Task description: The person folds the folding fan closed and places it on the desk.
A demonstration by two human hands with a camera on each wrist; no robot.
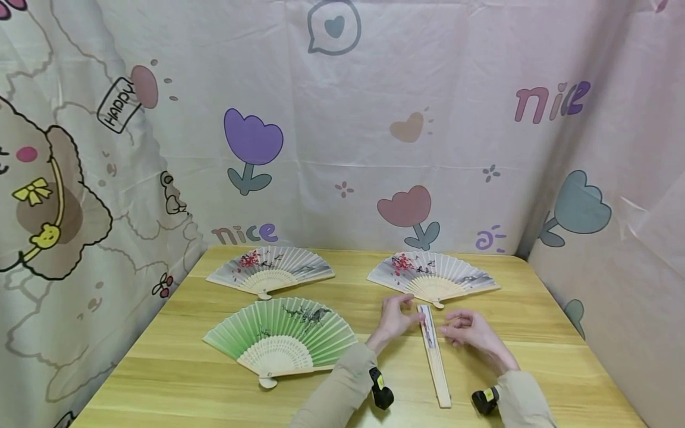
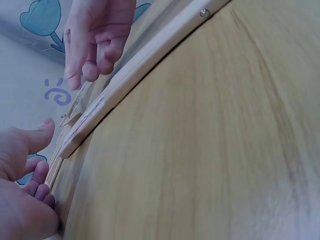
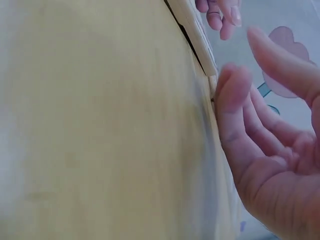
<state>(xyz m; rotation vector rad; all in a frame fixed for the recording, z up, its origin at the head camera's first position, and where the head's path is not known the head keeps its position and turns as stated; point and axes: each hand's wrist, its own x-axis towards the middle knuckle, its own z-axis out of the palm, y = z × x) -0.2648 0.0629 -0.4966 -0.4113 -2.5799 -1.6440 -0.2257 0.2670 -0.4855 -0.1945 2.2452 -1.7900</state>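
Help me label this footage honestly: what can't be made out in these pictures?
Folded fan: head view, its closed folds hide most of the painted design.
Green fan: head view, the left sleeve hides the end of its lower edge.
Left hand: right wrist view, the top edge cuts off most of it.
Yellow label on the left wrist's black device: head view, any print is too small to read.

Head view looks forward and down; close wrist views skim the table [image 2: 200,130], sharing the folded fan [image 1: 434,356].
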